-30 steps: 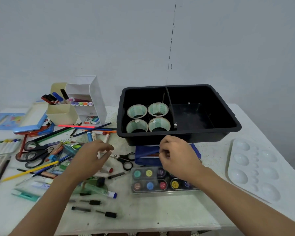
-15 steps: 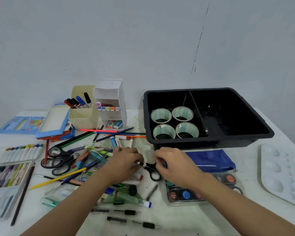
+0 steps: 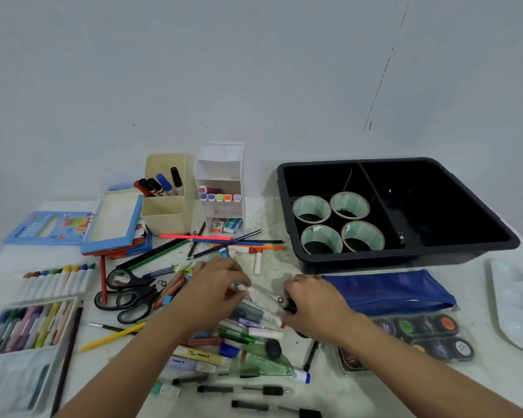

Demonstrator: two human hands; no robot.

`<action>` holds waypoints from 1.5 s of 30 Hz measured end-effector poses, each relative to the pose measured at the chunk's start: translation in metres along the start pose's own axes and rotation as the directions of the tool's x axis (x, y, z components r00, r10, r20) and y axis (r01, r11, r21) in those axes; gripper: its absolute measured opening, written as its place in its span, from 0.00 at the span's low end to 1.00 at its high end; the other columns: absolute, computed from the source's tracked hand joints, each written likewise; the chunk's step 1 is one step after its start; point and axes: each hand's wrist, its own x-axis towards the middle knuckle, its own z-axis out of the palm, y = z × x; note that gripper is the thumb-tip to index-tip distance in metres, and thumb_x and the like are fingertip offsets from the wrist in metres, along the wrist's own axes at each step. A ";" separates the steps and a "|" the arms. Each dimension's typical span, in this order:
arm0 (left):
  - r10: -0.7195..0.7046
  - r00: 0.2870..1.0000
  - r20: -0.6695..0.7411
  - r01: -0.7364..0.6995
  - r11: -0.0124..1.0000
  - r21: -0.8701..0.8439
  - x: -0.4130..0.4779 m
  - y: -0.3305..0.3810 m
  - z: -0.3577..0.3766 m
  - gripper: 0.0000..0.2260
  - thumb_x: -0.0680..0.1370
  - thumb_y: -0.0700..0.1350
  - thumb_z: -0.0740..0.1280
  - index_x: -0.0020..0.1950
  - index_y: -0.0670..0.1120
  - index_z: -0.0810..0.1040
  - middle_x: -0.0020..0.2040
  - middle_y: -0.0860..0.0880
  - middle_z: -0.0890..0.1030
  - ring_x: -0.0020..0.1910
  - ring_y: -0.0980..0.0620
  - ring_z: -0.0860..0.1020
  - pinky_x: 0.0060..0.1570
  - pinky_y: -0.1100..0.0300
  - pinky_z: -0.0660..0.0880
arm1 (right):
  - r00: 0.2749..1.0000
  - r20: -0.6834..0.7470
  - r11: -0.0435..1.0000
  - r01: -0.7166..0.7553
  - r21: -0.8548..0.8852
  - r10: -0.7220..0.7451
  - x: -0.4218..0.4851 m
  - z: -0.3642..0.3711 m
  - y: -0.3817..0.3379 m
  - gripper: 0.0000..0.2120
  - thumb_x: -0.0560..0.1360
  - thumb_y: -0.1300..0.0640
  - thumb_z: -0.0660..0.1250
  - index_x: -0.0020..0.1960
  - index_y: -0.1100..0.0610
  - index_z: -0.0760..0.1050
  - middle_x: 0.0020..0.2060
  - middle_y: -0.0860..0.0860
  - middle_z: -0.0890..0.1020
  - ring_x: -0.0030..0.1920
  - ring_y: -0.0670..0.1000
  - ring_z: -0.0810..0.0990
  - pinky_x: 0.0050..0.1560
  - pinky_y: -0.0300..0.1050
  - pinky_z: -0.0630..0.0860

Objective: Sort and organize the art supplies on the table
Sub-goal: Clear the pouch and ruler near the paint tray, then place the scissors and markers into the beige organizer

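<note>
Both hands low over pen clutter mid surface (image 3: 341,393). Right hand (image 3: 316,306) curled round black handle of small scissors (image 3: 264,298). Left hand (image 3: 215,292) fingers bent at blade end; grip cannot be told. Black bin (image 3: 405,261) behind, four tape rolls (image 3: 311,209) in left compartment. Blue pouch (image 3: 387,289) just beside right hand.

Art/craft work spot, prob. home or classroom, paint-flecked white table (image 3: 360,393) vs plain grey wall (image 3: 194,70), loose pens (image 3: 245,389), scissors (image 3: 130,294), crayons (image 3: 55,279), paint pots (image 3: 420,330), mixing palette (image 3: 514,300), black sorting tray (image 3: 405,260) w/ tape rolls (image 3: 311,208).
</note>
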 end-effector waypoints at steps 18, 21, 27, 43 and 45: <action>-0.271 0.961 0.056 0.265 0.960 0.090 -0.075 -0.130 -0.074 0.14 0.78 0.49 0.71 0.62 0.58 0.77 0.55 0.57 0.76 0.55 0.55 0.75 0.56 0.56 0.74 | 0.959 -0.244 0.680 0.084 0.728 0.143 0.037 -0.016 -0.067 0.06 0.78 0.61 0.69 0.48 0.52 0.75 0.42 0.47 0.81 0.39 0.49 0.82 0.40 0.45 0.78; -0.297 0.948 0.112 0.288 0.954 0.087 -0.080 -0.134 -0.079 0.18 0.76 0.51 0.72 0.66 0.58 0.76 0.60 0.58 0.73 0.57 0.57 0.74 0.59 0.54 0.73 | 0.968 -0.244 0.708 0.133 0.694 0.057 0.049 -0.019 -0.075 0.08 0.76 0.61 0.70 0.47 0.49 0.75 0.46 0.46 0.79 0.46 0.46 0.79 0.47 0.42 0.76; -0.289 0.936 0.200 0.232 0.935 0.268 -0.074 -0.140 -0.085 0.25 0.75 0.62 0.69 0.70 0.61 0.71 0.65 0.60 0.70 0.61 0.58 0.72 0.55 0.56 0.65 | 0.965 -0.262 0.673 0.189 0.715 0.008 0.064 -0.021 -0.096 0.10 0.75 0.61 0.73 0.50 0.50 0.76 0.44 0.42 0.80 0.46 0.41 0.78 0.43 0.30 0.71; -0.041 0.988 0.149 0.041 0.999 -0.001 -0.080 -0.157 -0.091 0.07 0.77 0.41 0.70 0.51 0.53 0.81 0.46 0.59 0.77 0.43 0.65 0.73 0.43 0.72 0.69 | 0.951 -0.268 0.601 0.126 0.789 0.154 0.103 -0.030 -0.146 0.17 0.72 0.59 0.77 0.53 0.48 0.73 0.41 0.45 0.85 0.44 0.37 0.81 0.42 0.27 0.73; -0.021 0.990 0.142 0.029 0.998 -0.050 -0.077 -0.162 -0.095 0.11 0.78 0.38 0.68 0.51 0.55 0.80 0.48 0.58 0.77 0.45 0.64 0.74 0.45 0.68 0.72 | 0.944 -0.284 0.610 0.127 0.782 0.167 0.109 -0.030 -0.156 0.15 0.71 0.57 0.78 0.52 0.48 0.75 0.41 0.45 0.84 0.45 0.40 0.81 0.44 0.33 0.77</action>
